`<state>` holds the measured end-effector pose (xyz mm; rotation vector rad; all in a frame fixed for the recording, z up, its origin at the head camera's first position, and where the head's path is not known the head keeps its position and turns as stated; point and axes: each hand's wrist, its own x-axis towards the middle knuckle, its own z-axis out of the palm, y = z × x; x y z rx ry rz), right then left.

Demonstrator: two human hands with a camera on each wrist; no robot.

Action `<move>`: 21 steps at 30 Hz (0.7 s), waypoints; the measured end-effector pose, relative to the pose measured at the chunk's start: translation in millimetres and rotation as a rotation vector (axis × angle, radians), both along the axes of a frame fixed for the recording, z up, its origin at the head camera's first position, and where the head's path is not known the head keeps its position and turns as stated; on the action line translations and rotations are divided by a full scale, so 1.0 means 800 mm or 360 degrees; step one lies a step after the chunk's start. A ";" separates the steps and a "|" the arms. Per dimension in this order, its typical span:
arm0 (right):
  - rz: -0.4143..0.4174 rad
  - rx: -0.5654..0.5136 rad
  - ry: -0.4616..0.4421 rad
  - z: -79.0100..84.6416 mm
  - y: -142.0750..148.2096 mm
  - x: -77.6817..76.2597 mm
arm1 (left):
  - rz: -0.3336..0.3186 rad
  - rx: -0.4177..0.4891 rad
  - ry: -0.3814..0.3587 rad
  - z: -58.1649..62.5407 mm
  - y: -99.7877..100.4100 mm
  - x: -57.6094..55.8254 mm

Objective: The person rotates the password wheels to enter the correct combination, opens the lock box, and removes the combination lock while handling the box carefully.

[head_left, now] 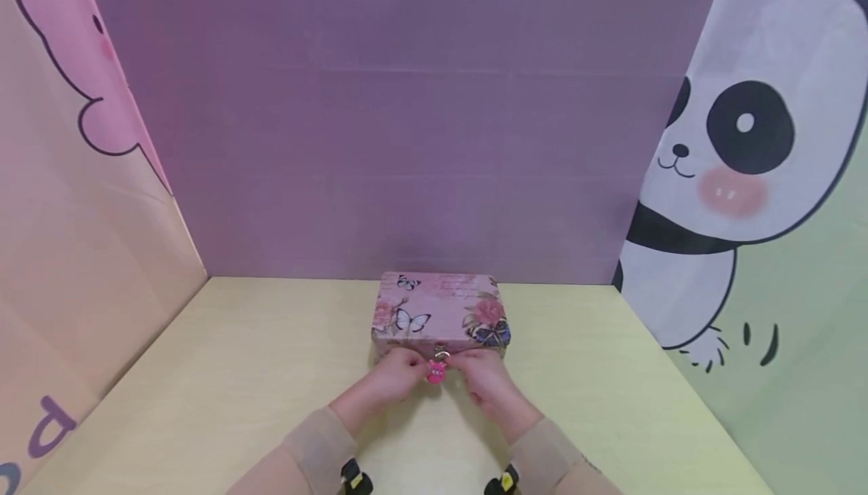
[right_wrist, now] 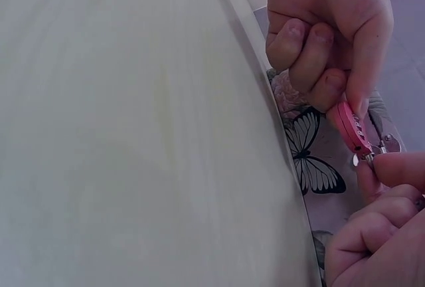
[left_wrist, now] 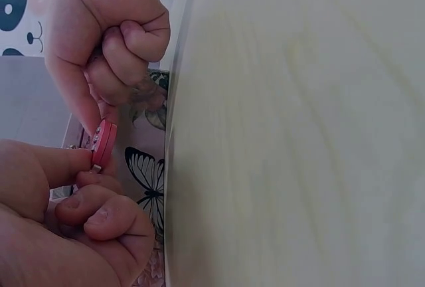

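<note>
A pink box (head_left: pixel 434 307) with butterflies and roses on its lid stands shut near the back of the table. At the clasp on its front is a small pink combination padlock (head_left: pixel 436 371) with number dials along its edge. My left hand (head_left: pixel 396 374) pinches the padlock's body (right_wrist: pixel 348 127) between thumb and index finger, the other fingers curled. From the other side, my right hand (head_left: pixel 484 378) pinches at the shackle end with thumb and forefinger (right_wrist: pixel 398 169). The metal shackle (head_left: pixel 442 355) shows above the body; fingertips partly cover where it meets the clasp.
The pale wooden table (head_left: pixel 271 374) extends around the box. A purple panel (head_left: pixel 407 118) rises behind it. Printed cartoon walls flank both sides, with a panda (head_left: pixel 746 201) on the right one. Dark straps (head_left: pixel 356 478) sit by the wrists.
</note>
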<state>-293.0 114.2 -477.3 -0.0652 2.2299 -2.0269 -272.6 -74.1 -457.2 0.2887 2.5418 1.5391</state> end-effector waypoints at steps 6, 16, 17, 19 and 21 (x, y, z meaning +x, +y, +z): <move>0.0007 0.0002 -0.0021 0.000 -0.001 0.000 | 0.0022 0.0006 -0.0008 0.003 -0.003 -0.003; 0.0042 0.0007 -0.0032 0.003 0.002 0.002 | 0.0038 0.0009 -0.0006 0.008 -0.002 -0.002; 0.0043 0.0000 -0.0034 0.002 0.002 0.002 | 0.0038 0.0005 -0.0001 0.009 -0.002 -0.002; 0.0040 -0.0006 -0.0045 0.001 0.003 0.002 | 0.0040 -0.0010 0.0003 0.008 -0.001 -0.003; 0.0035 -0.0009 -0.0048 0.001 0.004 0.001 | 0.0041 -0.0031 0.0017 0.007 0.000 -0.003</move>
